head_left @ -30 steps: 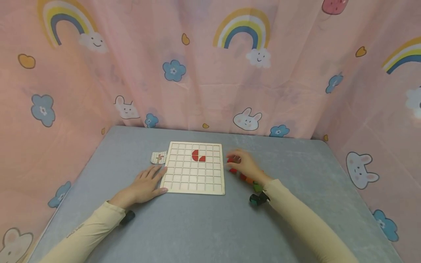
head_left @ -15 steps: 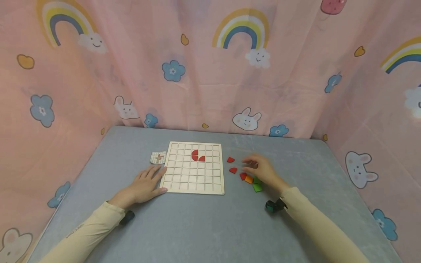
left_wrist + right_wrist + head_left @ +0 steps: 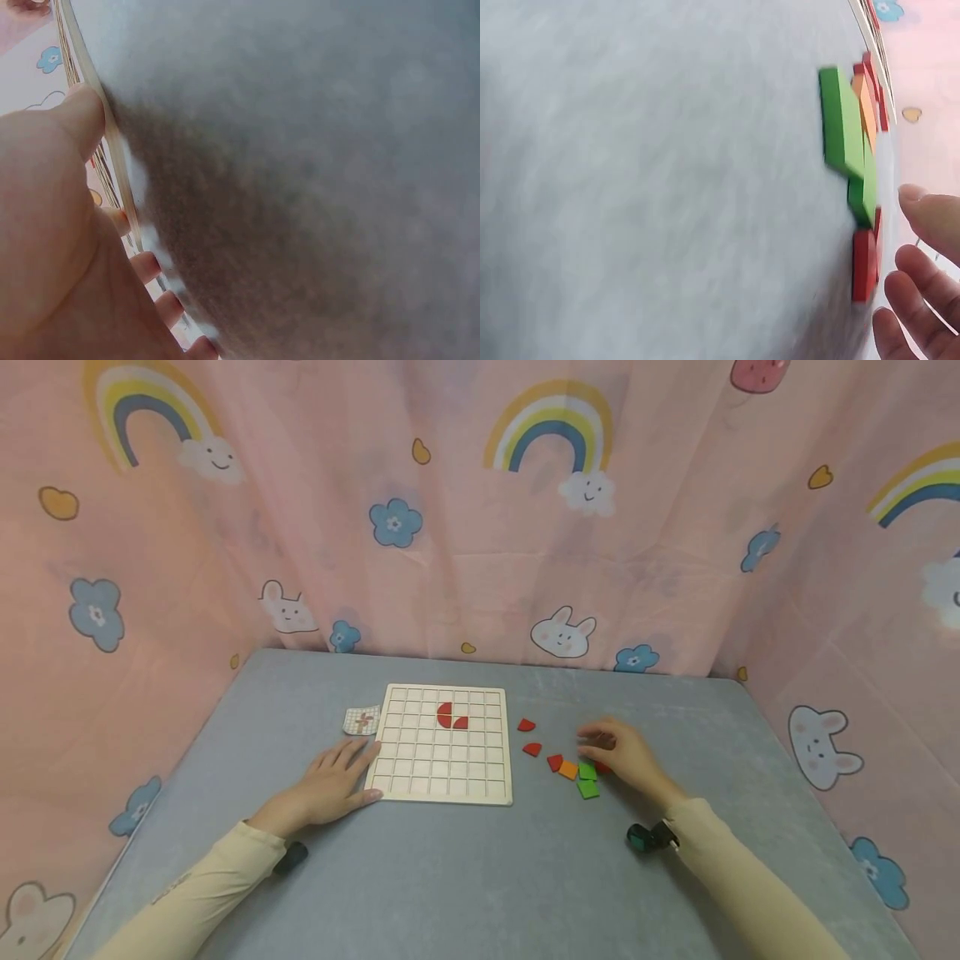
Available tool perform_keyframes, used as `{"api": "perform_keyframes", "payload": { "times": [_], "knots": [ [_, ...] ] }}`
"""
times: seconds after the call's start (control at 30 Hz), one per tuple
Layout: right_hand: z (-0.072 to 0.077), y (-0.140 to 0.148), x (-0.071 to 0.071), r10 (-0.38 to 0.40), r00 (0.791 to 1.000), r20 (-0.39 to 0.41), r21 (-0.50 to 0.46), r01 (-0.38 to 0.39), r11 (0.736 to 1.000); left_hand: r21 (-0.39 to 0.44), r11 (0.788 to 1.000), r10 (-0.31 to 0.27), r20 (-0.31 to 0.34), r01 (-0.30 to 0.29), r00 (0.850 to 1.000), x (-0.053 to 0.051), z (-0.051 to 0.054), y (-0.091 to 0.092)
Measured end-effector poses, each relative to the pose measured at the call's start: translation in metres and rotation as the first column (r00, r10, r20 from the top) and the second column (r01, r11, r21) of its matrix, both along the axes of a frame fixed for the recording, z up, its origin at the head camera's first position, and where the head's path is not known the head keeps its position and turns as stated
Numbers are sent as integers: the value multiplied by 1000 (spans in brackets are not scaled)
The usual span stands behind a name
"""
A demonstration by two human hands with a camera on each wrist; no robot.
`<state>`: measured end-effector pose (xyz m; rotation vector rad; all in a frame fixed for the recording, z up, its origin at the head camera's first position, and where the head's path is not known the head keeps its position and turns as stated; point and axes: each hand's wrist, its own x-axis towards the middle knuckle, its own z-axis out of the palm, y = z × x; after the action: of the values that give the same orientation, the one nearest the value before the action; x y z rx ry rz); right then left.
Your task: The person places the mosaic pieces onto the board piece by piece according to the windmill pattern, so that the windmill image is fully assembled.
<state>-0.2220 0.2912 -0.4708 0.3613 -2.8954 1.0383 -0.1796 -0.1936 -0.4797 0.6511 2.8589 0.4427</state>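
A pale gridded board [image 3: 437, 776] lies on the table, with red quarter-round pieces [image 3: 445, 715] in its upper middle cells. My left hand [image 3: 328, 783] rests with spread fingers at the board's left edge; the left wrist view shows the thumb [image 3: 84, 120] against that edge. My right hand [image 3: 626, 758] hovers with relaxed fingers over the right end of the loose pieces, holding nothing visible. Beneath it are a red piece [image 3: 864, 264] and green squares [image 3: 842, 124]. An orange square [image 3: 568, 770] and more red pieces [image 3: 532, 749] lie between that hand and the board.
A small card [image 3: 362, 721] with a grid and a reddish pattern lies left of the board's upper part. A pink patterned curtain [image 3: 465, 593] stands behind the grey table [image 3: 450, 877] and along its sides. Dark devices are strapped at both wrists.
My right hand has moved right, from the red pieces beside the board to the far end of the loose pieces, uncovering the orange and green squares. My left hand has stayed in place.
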Motion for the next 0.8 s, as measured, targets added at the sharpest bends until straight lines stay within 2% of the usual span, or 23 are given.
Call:
{"api": "perform_keyframes", "payload": {
  "times": [0.17, 0.4, 0.67, 0.8],
  "knots": [
    [-1, 12, 3, -26, 1000, -5, 17, 26, 1000, 0, 1000, -2, -9, 2, 1000, -1, -1, -1],
    [-6, 27, 6, -24, 1000, 0, 10, 24, 1000, 2, 1000, -13, -1, 13, 1000, 2, 4, 0],
    [-7, 37, 0, -47, 999, 1, 47, 47, 998, -8, 1000, 1, -15, -1, 1000, -2, -5, 0],
    [-7, 40, -3, -29, 999, 13, 55, 28, 998, -12, 1000, -3, -24, 3, 1000, -2, -6, -1]
  ]
}}
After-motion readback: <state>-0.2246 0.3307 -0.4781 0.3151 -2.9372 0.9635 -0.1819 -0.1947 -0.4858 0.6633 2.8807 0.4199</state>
